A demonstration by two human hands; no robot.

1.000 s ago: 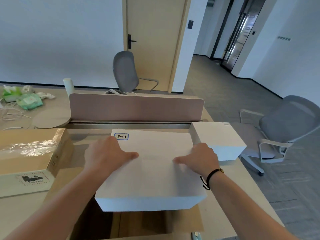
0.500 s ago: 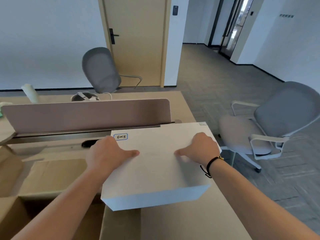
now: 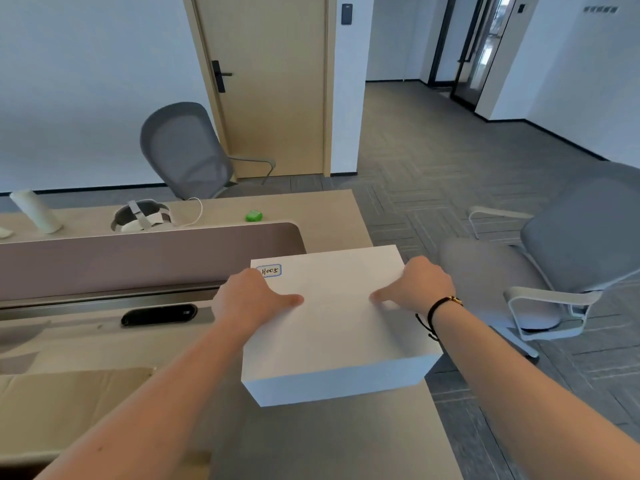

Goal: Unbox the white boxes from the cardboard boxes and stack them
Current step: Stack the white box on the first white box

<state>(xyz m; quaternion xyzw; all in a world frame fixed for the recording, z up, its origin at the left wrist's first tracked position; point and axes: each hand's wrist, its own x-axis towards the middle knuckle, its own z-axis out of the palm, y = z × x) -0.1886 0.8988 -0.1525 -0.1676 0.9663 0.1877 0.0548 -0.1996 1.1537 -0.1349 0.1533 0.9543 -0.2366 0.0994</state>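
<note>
The white box [image 3: 341, 327] is plain white on top, with a bluish-grey shaded front face, and bears a small white label [image 3: 270, 270] edged in blue with dark handwriting. The desk [image 3: 329, 445] is pale beige-grey; its divider panel [image 3: 145, 254] is dusty mauve above a dark grey rail. A black oval cover [image 3: 159, 315] sits in the desk. The cardboard flap [image 3: 69, 400] at the near left edge is tan. A black cord bracelet [image 3: 433, 315] with a gold bead circles the right wrist. Beyond the divider lie a bright green object [image 3: 254, 216] and a grey-and-white headset [image 3: 142, 218]. Both office chairs, far [image 3: 183, 150] and right [image 3: 571, 237], are grey. The door [image 3: 266, 81] is light wood with a black handle; the carpet [image 3: 450, 174] shows a grey herringbone pattern.
</note>
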